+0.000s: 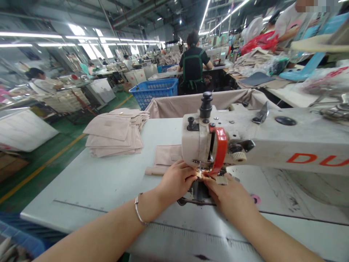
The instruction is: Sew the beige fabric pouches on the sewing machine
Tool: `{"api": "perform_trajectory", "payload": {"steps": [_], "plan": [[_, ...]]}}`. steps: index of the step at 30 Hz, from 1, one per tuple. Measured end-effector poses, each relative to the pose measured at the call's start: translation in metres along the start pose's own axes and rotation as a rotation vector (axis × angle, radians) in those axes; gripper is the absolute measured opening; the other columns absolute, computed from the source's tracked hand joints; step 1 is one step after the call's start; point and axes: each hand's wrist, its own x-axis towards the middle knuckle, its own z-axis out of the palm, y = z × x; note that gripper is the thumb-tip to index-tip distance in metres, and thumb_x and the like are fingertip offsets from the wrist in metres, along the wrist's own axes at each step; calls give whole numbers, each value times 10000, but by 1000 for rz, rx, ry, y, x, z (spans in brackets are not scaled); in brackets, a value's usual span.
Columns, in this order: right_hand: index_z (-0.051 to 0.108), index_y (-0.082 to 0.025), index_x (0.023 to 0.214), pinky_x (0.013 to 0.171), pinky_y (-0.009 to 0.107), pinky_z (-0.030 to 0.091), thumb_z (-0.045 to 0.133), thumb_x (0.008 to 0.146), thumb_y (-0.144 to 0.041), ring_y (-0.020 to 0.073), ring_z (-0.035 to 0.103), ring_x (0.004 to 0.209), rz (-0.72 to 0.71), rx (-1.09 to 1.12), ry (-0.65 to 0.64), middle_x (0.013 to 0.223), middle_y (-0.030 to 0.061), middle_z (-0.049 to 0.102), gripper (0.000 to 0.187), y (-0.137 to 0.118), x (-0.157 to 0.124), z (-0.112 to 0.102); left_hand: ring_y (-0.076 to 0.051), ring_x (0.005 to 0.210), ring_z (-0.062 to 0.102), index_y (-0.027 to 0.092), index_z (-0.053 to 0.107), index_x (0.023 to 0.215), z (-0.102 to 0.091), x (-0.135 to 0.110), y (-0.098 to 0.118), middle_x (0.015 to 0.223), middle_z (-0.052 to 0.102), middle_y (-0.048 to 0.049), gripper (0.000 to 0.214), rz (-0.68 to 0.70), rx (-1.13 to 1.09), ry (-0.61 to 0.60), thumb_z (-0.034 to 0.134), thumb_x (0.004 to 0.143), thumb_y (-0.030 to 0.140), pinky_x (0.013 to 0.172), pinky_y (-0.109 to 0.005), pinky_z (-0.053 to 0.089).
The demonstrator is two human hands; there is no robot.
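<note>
My left hand [176, 180] and my right hand [227, 194] meet under the head of a white sewing machine [261, 140], just below its red guard [219, 151]. The fingertips of both hands pinch a small beige piece [199, 175] at the needle. A beige strip [155, 171] sticks out left of my left hand. One beige fabric panel [166, 154] lies flat behind the needle. My left wrist wears a silver bangle.
A stack of beige fabric panels [116, 133] sits at the table's far left. A fabric-lined bin [191, 102] stands behind the machine, a blue crate [155, 91] beyond it. Other workers sit at tables further back and on the right.
</note>
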Motion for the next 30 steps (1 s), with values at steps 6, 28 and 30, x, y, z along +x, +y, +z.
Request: {"api": "perform_trajectory", "payload": {"steps": [6, 28, 30], "plan": [[698, -167, 1064, 862, 391, 502, 487, 868, -32, 249, 573, 924, 81, 102, -79, 1053, 108, 680, 319, 0, -1, 2, -194, 899, 665, 209, 724, 840, 3, 0, -1, 895, 743, -10, 91, -42, 27, -12, 679, 840, 130, 868, -339, 529], [642, -234, 1102, 895, 346, 477, 595, 894, -160, 213, 576, 1005, 180, 73, -70, 1088, 43, 661, 225, -5, -19, -36, -231, 1002, 646, 261, 714, 1031, -4, -1, -8, 1061, 705, -39, 205, -79, 36, -73, 563, 905, 206, 916, -382, 526], [653, -269, 1085, 899, 365, 496, 591, 891, -177, 218, 593, 1022, 188, 89, -48, 1109, 42, 661, 224, 2, -50, -54, -251, 1053, 615, 248, 671, 1144, -13, -5, -5, 1119, 676, -66, 267, -56, 73, -101, 630, 882, 276, 963, -420, 493]]}}
